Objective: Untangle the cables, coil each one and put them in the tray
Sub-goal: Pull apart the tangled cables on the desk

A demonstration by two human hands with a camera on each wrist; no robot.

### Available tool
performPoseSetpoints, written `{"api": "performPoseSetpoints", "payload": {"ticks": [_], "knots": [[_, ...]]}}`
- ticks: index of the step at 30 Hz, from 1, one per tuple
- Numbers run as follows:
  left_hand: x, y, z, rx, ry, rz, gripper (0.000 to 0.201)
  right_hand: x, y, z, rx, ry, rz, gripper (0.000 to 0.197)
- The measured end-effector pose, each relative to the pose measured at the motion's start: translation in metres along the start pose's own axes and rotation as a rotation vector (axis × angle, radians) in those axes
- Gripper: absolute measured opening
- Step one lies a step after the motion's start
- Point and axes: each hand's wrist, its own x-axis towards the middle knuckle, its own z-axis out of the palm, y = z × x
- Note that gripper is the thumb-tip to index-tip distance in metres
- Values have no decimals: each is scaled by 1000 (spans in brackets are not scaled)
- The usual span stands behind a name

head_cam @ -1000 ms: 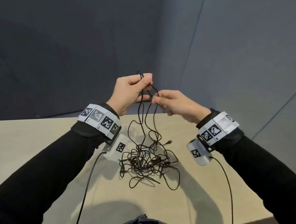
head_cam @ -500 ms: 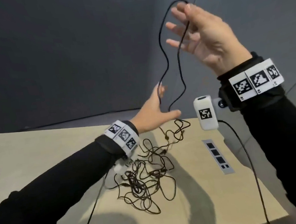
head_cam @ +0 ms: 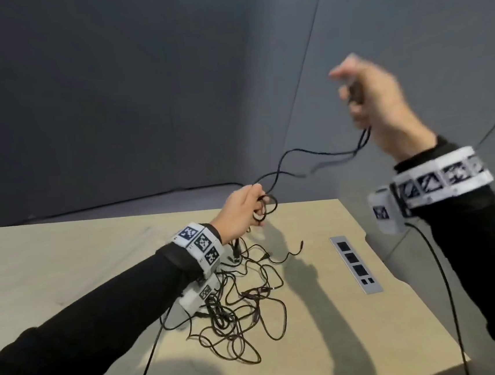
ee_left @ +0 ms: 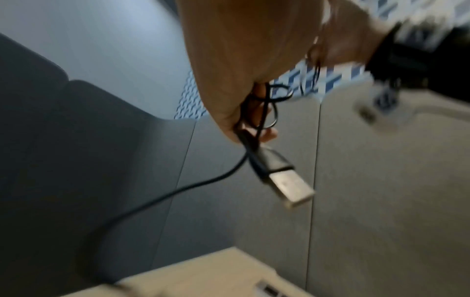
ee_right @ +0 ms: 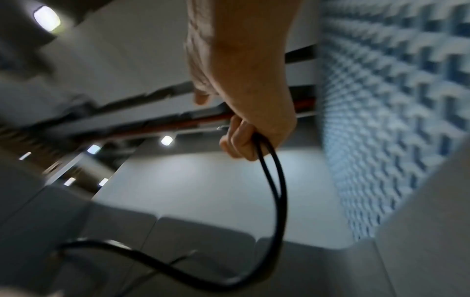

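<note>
A thin black cable (head_cam: 303, 156) stretches through the air between both hands. My left hand (head_cam: 244, 211) grips one part of it just above the table's far edge, with small loops bunched at the fingers. In the left wrist view its USB plug (ee_left: 287, 180) hangs below the left hand (ee_left: 244, 84). My right hand (head_cam: 371, 100) is raised high on the right, blurred, fingers curled round the doubled cable (ee_right: 274, 180). A tangle of black cables (head_cam: 236, 306) lies on the table under the left wrist. No tray is in view.
The beige table (head_cam: 66, 265) ends at a right edge with a cut-out. A grey socket strip (head_cam: 356, 264) is set into it near that edge. Grey partition walls (head_cam: 110, 94) stand close behind. Thin sensor leads hang from both wrists.
The right hand came down a little and its spread fingers closed round the cable. The left hand shut on the cable, which now runs nearly level instead of hanging upright.
</note>
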Motion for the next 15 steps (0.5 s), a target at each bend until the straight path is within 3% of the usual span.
{"api": "performPoseSetpoints", "payload": {"ticks": [1, 3, 4, 5, 9, 11, 15], "knots": [[1, 9, 1, -27, -16, 14, 29, -13, 15, 10, -191, -144, -31, 33], [2, 24, 5, 0, -20, 60, 28, -38, 48, 29, -554, -400, -38, 86], [4, 28, 6, 16, -11, 86, 30, -49, 63, 38, -652, -476, -1, 102], [5, 31, 8, 4, -9, 94, 32, -59, 75, 47, -678, -506, 30, 105], [3, 24, 4, 84, -57, 114, 26, -67, 113, 69, -448, -354, 78, 43], [4, 11, -4, 178, -73, 96, 19, -59, 124, 65, -486, -397, 112, 20], [8, -50, -16, 613, -94, 17, 25, -32, 146, 31, -524, -499, 335, 21]]}}
